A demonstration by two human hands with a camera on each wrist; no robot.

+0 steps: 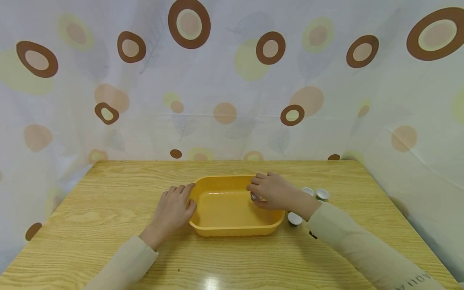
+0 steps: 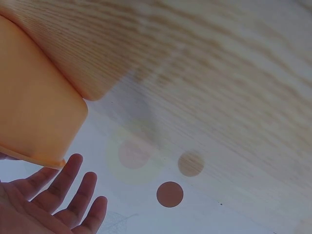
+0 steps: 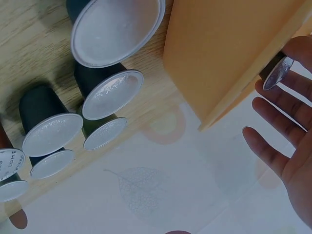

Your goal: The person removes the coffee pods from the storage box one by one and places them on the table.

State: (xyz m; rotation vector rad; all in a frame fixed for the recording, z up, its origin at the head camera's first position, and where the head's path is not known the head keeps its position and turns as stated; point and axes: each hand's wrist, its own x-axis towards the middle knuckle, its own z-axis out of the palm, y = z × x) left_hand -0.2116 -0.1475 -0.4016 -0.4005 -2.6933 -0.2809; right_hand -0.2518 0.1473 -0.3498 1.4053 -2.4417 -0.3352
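My right hand (image 1: 273, 191) hovers over the right end of a yellow plastic basin (image 1: 237, 231). Between thumb and fingers it pinches a coffee capsule (image 3: 278, 73) with a shiny, foil-like lid, while its other fingers spread loosely in the right wrist view. My left hand (image 1: 174, 207) rests at the basin's left rim, with thumb and index fingertip right at the edge and the remaining fingers relaxed outside it. The visible part of the basin floor is bare. Beside the basin's right end stand several dark coffee capsules (image 1: 295, 219) with white lids, partly hidden by my right forearm.
In the right wrist view the capsules stand close together, and one capsule lid (image 3: 12, 163) carries printed letters. A small black item (image 1: 313, 235) shows beside the right sleeve. The wooden table (image 1: 108, 193) meets a patterned curtain (image 1: 224, 137) at the back and sides.
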